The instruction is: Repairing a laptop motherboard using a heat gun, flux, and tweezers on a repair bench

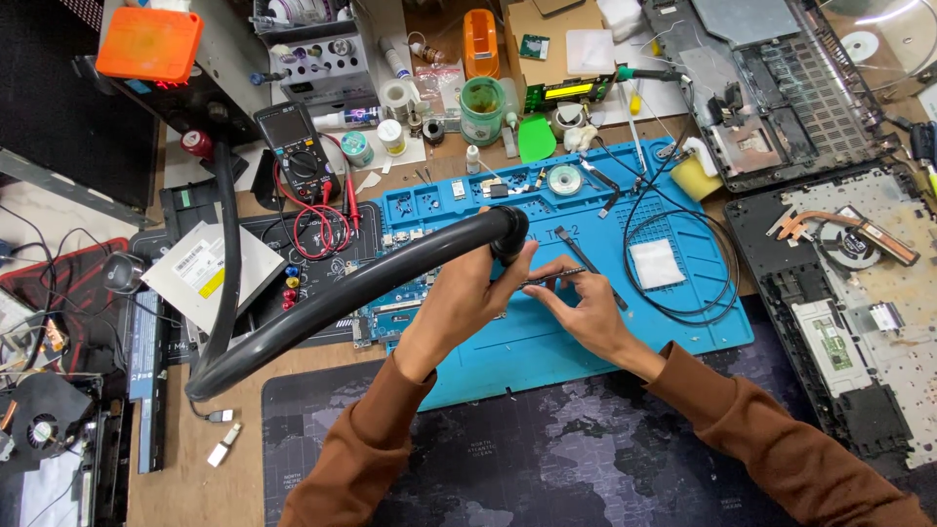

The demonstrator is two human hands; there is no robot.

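I see my left hand [467,293] wrapped, fingers curled tight, round the smooth black ribbed hose [322,303] over the blue silicone repair mat [586,337], while my right hand [586,310] pinches thin metal tweezers [552,278] just beside the hose's nozzle.

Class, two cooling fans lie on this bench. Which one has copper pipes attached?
The fan inside the opened laptop base on the right; copper pipes run across it. The black fan at lower left lies loose, without pipes.
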